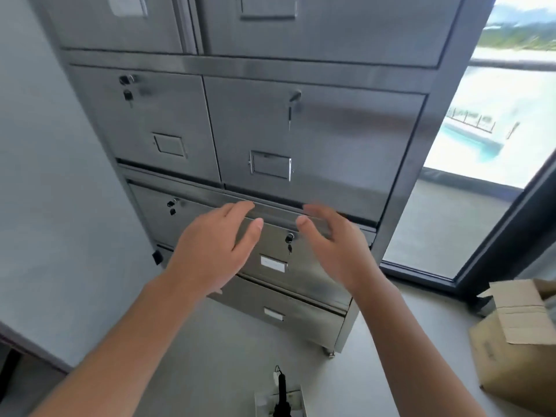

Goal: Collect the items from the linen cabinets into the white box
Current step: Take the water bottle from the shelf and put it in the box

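Steel linen cabinet [316, 130] fills mid-frame, no items showing; my left hand [210, 245] and right hand [334, 245] hover before a drawer [270, 246], fingers [237, 209] spread, empty. Collecting seems barely started.

Both forearms out front, bare. My left grip [215, 248] and right grip [334, 245] side by side, fingers straight and loose, palms facing in, holding nothing.

The left hand [216, 248] and right hand [334, 245] are bare, as are the left forearm [135, 341] and right forearm [415, 341] up to the picture's lower edge. The thumbnails [258, 223] are cut short; the fingertips are blurred.
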